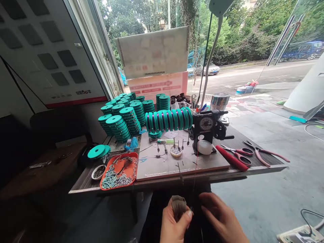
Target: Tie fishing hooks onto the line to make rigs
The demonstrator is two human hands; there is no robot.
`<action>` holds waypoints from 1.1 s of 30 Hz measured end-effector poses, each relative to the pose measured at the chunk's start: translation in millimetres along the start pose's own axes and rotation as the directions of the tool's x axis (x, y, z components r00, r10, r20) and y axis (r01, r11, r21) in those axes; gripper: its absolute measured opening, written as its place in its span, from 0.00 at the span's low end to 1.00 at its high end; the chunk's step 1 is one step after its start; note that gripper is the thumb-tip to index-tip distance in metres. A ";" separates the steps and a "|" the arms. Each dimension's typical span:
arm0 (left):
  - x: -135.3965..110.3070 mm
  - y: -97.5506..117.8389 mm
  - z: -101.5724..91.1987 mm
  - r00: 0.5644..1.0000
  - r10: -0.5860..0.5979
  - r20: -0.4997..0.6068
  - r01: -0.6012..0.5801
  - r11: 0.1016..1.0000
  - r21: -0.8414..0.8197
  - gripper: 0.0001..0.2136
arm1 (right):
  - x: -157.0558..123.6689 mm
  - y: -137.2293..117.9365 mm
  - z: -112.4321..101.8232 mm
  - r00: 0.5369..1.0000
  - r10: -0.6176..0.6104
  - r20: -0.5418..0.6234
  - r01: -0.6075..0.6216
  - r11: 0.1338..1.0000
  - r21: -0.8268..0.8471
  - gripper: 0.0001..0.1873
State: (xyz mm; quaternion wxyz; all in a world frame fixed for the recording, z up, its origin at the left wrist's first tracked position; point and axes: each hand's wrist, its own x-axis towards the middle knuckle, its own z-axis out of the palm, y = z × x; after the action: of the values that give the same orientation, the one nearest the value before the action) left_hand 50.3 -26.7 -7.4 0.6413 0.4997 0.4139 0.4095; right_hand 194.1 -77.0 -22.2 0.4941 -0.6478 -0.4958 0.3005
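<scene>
Below the table's front edge, my left hand (174, 221) is closed, with a grey cover on the forefinger, pinching a small dark item on a thin line (194, 175). My right hand (222, 217) sits right beside it, fingers curled toward the same spot; what it holds is too small to make out. The line runs up to the black winding machine (206, 130) on the board. A row of green spools (169, 119) sits on the machine's shaft.
Stacks of green spools (124, 118) fill the table's back left. An orange tray (120, 172) holds small metal parts. Red scissors (238, 153) and pliers (265, 155) lie at right. A small dish (176, 151) and a lamp stalk (210, 64) stand nearby.
</scene>
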 end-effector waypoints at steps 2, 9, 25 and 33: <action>-0.9 -2.4 -1.1 0.998 0.050 -0.032 -0.048 0.998 0.049 0.11 | -4.5 -5.4 -3.0 0.990 -0.121 -0.073 0.118 0.992 -0.035 0.07; -2.4 -5.7 0.5 0.982 0.184 -0.051 -0.169 0.962 0.216 0.09 | -1.8 -29.7 -2.5 0.795 -0.606 0.012 0.569 0.739 -0.361 0.07; 0.3 17.5 -4.0 0.993 0.046 0.108 -0.054 0.996 0.073 0.12 | 2.7 -30.7 -10.7 0.836 -0.051 0.547 -0.314 0.773 0.552 0.17; -1.4 12.5 -5.7 0.991 0.118 0.057 -0.124 0.985 0.116 0.09 | -3.5 -34.9 -13.4 0.981 -0.175 0.080 0.164 0.979 0.120 0.05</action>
State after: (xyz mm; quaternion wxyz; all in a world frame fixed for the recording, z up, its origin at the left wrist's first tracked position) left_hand 43.0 -24.3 4.2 0.5944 0.5713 0.3905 0.4097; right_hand 192.7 -84.2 14.7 0.5309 -0.5598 -0.5533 0.3140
